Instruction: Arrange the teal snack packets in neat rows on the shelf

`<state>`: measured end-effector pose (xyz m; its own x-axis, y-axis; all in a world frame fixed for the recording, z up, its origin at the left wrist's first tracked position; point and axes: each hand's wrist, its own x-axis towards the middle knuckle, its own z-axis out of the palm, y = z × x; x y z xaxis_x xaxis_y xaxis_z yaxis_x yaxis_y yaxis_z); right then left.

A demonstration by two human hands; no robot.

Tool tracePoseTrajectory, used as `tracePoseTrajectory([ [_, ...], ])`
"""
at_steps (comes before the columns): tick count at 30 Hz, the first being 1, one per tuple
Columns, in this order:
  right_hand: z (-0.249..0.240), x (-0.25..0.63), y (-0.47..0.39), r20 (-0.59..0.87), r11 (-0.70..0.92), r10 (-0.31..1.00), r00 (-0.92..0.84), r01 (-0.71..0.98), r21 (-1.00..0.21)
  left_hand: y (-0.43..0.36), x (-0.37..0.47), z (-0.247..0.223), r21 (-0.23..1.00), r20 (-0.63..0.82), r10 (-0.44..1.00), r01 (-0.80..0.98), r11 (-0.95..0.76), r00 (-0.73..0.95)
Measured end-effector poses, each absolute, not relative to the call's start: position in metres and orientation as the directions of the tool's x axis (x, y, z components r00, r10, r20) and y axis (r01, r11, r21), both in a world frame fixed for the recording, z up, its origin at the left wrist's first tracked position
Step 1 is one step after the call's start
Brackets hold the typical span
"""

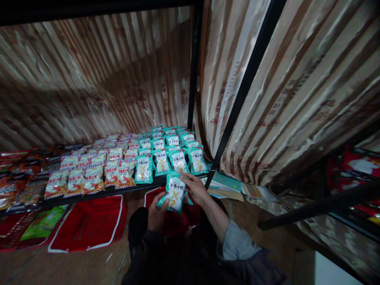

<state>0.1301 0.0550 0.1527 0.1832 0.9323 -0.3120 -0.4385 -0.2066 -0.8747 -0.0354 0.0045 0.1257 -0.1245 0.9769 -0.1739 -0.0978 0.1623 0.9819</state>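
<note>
A teal and white snack bag [174,192] is held upright between both hands, just in front of the low shelf. My left hand [157,211] grips its lower left edge, thumb on the front. My right hand [194,188] holds its upper right edge. Part of another teal packet shows behind the bag, near my right fingers. Rows of matching teal bags [160,161] stand on the shelf directly beyond. To their left are rows of white bags with red print and striped edges [94,178].
Red baskets [89,223] sit on the floor, one below my hands and one at far left with a green packet [44,223]. Black posts [246,87] rise at the shelf's right. Papers [225,184] lie beside it. Curtains [133,79] hang behind.
</note>
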Motion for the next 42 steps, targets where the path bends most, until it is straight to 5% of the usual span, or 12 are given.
tracePoseTrajectory([
  [10,0.152,0.133,0.061,-0.257,-0.14,0.939,0.226,-0.431,-0.891,0.007,-0.041,0.119,0.936,-0.18,0.977,-0.325,0.136,-0.112],
  [23,0.156,0.127,0.065,-0.229,-0.056,0.915,0.332,-0.457,-0.887,-0.006,-0.033,0.106,0.946,-0.141,0.954,-0.319,0.052,-0.263],
  [42,0.182,0.124,0.062,-0.097,-0.068,0.976,0.197,-0.146,-0.987,0.012,-0.04,0.151,0.944,-0.178,0.964,-0.242,0.224,0.198],
])
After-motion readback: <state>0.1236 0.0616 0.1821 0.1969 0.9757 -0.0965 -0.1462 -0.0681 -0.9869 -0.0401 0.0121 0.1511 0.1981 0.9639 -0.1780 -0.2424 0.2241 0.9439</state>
